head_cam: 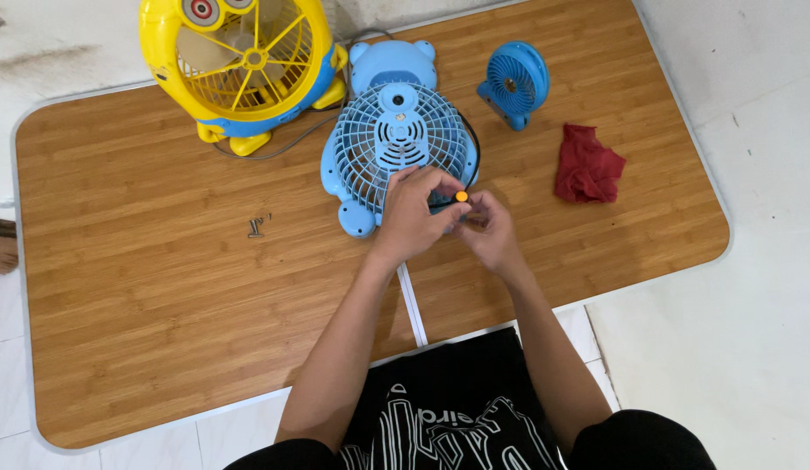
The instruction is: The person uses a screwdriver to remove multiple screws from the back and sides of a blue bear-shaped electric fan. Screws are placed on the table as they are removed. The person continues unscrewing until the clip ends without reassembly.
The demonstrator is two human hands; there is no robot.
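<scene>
Fingers of both hands pinched on an orange-tipped tool (pixel 461 197), left hand (pixel 411 213) and right hand (pixel 489 231) at the blue fan (pixel 396 144)

blue bear-shaped fan (pixel 396 144) | lies flat on its front, rear grille up, at 12 o'clock from your hands | black cord runs along its right rim | orange-tipped tool (pixel 461 197) | touches grille's lower right edge, at 5 o'clock

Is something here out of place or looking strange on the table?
Yes. The light blue fan lies flat on the table, grille up, while the yellow fan stands. Small metal parts lie loose.
</scene>
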